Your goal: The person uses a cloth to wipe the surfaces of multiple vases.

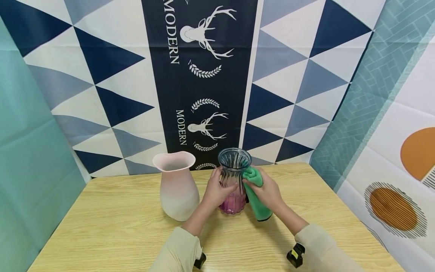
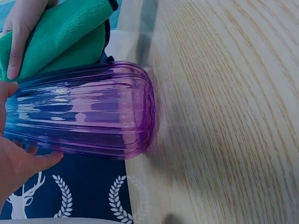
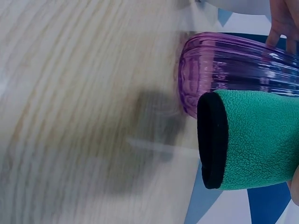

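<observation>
A ribbed glass vase (image 1: 233,189), blue at the flared rim and purple-pink at the base, stands upright on the wooden table. My left hand (image 1: 217,190) grips its side, thumb across the front. On the other side my right hand (image 1: 266,189) holds a folded green cloth (image 1: 257,200) against the vase near its neck. In the left wrist view the vase (image 2: 88,109) lies between the left fingers and the cloth (image 2: 70,37). The right wrist view shows the cloth's dark-edged end (image 3: 254,140) hanging beside the vase's base; most of the right hand is out of that view.
Left of the glass vase stands a pale pink-and-white vase (image 1: 179,189) with a wavy rim. The wooden table (image 1: 119,223) meets a patterned backdrop (image 1: 204,94) behind, with a teal cloth wall (image 1: 30,158) at left and a patterned hanging (image 1: 391,170) at right.
</observation>
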The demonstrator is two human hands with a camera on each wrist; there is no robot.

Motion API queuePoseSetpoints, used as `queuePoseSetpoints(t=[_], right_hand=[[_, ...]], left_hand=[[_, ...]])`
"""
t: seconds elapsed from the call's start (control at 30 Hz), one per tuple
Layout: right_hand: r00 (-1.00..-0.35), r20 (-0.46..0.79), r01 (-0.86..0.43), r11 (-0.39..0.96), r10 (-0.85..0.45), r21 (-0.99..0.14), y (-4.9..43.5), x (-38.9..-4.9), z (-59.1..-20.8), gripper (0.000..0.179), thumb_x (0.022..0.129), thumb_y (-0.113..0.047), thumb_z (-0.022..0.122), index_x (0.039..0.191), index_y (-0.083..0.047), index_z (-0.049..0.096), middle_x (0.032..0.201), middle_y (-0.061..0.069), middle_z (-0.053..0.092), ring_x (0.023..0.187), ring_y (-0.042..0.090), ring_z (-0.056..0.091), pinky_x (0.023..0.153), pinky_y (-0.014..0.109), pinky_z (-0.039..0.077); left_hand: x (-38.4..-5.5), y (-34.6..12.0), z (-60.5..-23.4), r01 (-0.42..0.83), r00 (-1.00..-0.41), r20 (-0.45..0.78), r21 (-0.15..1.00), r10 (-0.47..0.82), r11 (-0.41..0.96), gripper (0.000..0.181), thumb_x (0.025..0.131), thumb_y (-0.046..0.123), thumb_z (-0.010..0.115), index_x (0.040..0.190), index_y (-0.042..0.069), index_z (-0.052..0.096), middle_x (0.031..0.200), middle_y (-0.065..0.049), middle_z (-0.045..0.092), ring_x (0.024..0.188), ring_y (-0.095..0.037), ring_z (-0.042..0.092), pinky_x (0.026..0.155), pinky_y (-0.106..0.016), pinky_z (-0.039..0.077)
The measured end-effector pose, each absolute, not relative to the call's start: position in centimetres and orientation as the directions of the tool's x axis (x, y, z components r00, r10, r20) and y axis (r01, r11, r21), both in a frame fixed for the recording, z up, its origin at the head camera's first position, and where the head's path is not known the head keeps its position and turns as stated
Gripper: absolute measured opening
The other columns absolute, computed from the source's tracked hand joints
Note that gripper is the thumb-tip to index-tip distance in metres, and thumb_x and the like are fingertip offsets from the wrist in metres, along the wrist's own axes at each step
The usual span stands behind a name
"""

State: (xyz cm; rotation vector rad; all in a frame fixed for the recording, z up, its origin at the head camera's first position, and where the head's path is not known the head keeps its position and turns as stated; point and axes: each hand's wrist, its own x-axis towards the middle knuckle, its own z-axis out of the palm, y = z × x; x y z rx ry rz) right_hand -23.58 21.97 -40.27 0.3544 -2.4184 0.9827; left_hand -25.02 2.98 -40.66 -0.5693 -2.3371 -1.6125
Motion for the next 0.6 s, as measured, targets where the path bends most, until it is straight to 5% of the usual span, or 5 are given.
queuePoseSetpoints(t=[0.6], right_hand=[[-0.873,0.479,-0.377,0.749,-0.092,-0.544,22.8,-23.2,-42.9,0.054,0.084,-0.034,0.069,0.131,-0.016,0.051,0.117,0.013,0.064,0.101,0.031,0.063,0.075,0.049,0.05]], left_hand=[[-25.1,3.2,-40.8,0.462,-0.887,0.43,0.835,0.171,0.298,0.07,0.079,0.023,0.074,0.138,0.007,0.04,0.135,-0.013,0.044,0.127,-0.029,0.043,0.105,-0.048,0.038]])
